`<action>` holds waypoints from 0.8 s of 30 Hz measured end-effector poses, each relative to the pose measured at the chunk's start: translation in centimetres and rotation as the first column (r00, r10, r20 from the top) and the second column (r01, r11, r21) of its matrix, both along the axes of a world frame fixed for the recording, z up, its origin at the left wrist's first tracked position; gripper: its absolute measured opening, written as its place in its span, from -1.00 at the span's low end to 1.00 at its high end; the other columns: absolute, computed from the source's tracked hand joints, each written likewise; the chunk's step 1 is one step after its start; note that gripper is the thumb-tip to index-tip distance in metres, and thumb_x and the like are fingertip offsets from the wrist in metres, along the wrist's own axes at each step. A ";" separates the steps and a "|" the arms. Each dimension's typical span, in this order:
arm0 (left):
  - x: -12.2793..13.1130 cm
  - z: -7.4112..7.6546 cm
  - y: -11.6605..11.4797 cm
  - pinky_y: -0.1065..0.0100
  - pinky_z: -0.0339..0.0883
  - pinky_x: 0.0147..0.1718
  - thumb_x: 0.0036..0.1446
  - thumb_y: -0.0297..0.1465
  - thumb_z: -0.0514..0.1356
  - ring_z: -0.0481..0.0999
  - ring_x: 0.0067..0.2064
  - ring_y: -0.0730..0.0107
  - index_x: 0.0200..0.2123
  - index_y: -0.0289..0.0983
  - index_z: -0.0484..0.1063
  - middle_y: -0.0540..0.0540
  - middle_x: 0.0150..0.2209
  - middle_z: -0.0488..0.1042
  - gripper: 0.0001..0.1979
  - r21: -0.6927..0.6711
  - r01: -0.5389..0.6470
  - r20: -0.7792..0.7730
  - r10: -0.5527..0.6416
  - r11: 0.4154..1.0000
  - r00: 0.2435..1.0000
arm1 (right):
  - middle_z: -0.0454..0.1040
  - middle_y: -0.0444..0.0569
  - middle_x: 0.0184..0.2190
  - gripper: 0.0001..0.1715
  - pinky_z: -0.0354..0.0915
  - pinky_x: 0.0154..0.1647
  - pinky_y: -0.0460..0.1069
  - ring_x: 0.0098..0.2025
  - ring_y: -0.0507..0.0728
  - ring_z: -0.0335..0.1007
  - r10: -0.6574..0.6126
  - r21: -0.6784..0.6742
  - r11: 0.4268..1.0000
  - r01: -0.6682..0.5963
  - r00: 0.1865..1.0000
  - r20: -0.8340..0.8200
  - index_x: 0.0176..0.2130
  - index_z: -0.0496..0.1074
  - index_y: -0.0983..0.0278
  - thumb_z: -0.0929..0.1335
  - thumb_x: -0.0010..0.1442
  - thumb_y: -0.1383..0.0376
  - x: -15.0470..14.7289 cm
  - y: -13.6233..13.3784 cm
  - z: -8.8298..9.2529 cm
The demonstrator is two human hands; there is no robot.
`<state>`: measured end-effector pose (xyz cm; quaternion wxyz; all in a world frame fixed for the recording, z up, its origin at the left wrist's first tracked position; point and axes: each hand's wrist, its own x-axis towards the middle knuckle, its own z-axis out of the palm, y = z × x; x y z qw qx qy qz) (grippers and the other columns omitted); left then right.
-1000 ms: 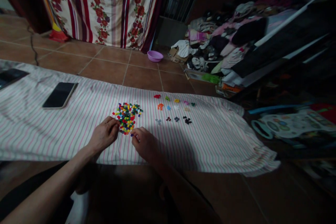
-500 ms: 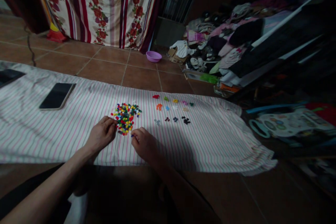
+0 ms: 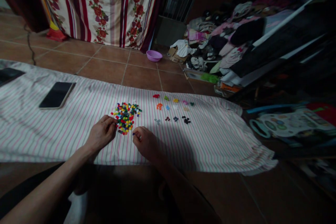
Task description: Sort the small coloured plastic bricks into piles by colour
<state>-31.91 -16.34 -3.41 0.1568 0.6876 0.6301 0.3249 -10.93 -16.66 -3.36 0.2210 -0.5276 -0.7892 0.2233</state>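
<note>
A mixed pile of tiny coloured bricks point(image 3: 125, 116) lies on the striped cloth in front of me. My left hand point(image 3: 103, 130) rests at the pile's left edge, fingers drawn together; whether a piece is between them is hidden. Just right of the pile, my right hand point(image 3: 146, 142) pinches a small dark blue brick point(image 3: 134, 134) between thumb and forefinger. Farther right, small groups sorted by colour lie in rows, among them red bricks point(image 3: 156, 96), orange bricks point(image 3: 159, 106), yellow bricks point(image 3: 175, 100), grey bricks point(image 3: 157, 121) and black bricks point(image 3: 186, 120).
The striped cloth point(image 3: 215, 140) covers a low surface. On its left lie a phone point(image 3: 57, 95) and another dark flat device point(image 3: 9, 76). Beyond are a purple basin point(image 3: 154, 55) on the tiled floor, a flowered curtain point(image 3: 112, 10) and heaped clothes point(image 3: 217, 38).
My right hand has shifted very slightly right, away from the pile, with the dark blue brick still pinched. My left hand has hardly moved.
</note>
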 end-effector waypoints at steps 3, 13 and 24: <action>0.0 0.0 0.1 0.30 0.38 -0.20 0.20 -0.23 -0.05 0.51 -0.24 0.35 -0.28 -0.22 0.44 -0.10 -0.23 0.47 -0.69 -0.002 -0.024 -0.019 0.024 1.000 1.000 | 0.49 -0.11 -0.34 -0.81 0.25 -0.26 -0.08 -0.31 0.05 0.39 -0.022 -0.031 0.999 0.021 0.999 -0.047 -0.27 0.42 0.21 0.29 0.10 0.44 0.1 0.3 0.1; 0.3 0.5 0.4 0.29 0.37 -0.22 0.20 -0.23 -0.07 0.51 -0.21 0.31 -0.24 -0.22 0.47 -0.11 -0.21 0.48 -0.64 -0.025 -0.077 -0.047 0.075 0.997 0.996 | 0.53 -0.09 -0.37 -0.77 0.35 -0.31 -0.08 -0.35 0.05 0.46 -0.125 -0.064 0.992 0.110 0.941 -0.316 -0.22 0.46 0.25 0.27 0.13 0.34 1.4 1.6 0.0; 0.0 0.8 0.4 0.32 0.35 -0.27 0.19 -0.25 -0.05 0.50 -0.27 0.35 -0.30 -0.20 0.46 -0.08 -0.22 0.49 -0.69 -0.034 -0.114 -0.024 0.113 0.993 0.993 | 0.56 -0.04 -0.38 -0.75 0.37 -0.22 -0.04 -0.36 0.08 0.46 -0.224 0.143 0.955 0.259 0.948 -0.225 -0.30 0.52 0.24 0.26 0.08 0.35 4.2 5.2 1.1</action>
